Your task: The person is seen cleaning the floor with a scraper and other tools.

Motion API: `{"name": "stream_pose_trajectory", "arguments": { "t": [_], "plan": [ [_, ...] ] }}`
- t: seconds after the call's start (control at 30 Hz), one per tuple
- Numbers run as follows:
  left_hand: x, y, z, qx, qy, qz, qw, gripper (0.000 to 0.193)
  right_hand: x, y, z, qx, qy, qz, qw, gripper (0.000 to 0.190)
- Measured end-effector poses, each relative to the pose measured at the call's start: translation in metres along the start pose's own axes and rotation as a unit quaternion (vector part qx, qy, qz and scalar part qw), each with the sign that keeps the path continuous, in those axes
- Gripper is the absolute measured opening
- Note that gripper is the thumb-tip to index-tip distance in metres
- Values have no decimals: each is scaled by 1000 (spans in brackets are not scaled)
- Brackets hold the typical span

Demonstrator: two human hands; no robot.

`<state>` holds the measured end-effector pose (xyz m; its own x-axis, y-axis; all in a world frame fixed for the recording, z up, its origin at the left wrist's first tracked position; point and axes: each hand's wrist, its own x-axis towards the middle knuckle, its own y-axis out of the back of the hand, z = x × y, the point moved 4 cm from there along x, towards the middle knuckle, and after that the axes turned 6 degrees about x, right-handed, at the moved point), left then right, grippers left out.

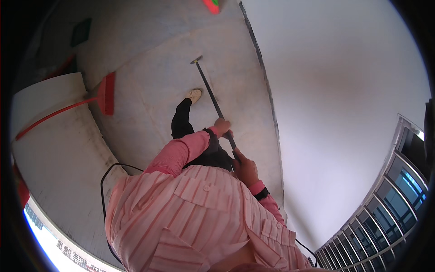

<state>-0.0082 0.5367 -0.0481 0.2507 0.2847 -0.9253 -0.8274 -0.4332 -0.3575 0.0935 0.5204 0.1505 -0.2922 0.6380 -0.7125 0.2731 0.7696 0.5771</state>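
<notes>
A long dark pole [209, 90] with a small flat cross-head [196, 60], which looks like a floor scraper, slants away from me over the grey floor. My left hand [223, 126] is wrapped around the pole at its middle. Closer to my body, my right hand [247, 170] grips the upper end. The head appears to touch the floor, though its exact contact cannot be told. One light-coloured shoe [194, 96] stands left of the pole.
A red broom [108, 93] leans against the low wall [61, 176] on the left. A white wall [333, 85] runs along the right, with a metal railing [377, 204] at lower right. At the top is a red-green bristle head [212, 6]; a dark green object [81, 32] lies at upper left.
</notes>
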Motion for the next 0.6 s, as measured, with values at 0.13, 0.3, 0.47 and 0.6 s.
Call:
{"name": "stream_pose_trajectory", "arguments": {
  "t": [0.13,0.3,0.47,0.6],
  "plan": [
    [-9,6,2,28,-15,32,999,23,-2,3,-13,-26,-15,-15,999,40],
    [13,26,36,-36,-16,42,998,19,38,3,-39,1,1,-1,1000,42],
    [-24,18,28,1,-17,21,1000,26,7,6,-45,-29,-19,-34,999,40],
    [10,37,64,-26,-39,17,999,27,49,12,-59,8,47,9,999,40]
  ]
}}
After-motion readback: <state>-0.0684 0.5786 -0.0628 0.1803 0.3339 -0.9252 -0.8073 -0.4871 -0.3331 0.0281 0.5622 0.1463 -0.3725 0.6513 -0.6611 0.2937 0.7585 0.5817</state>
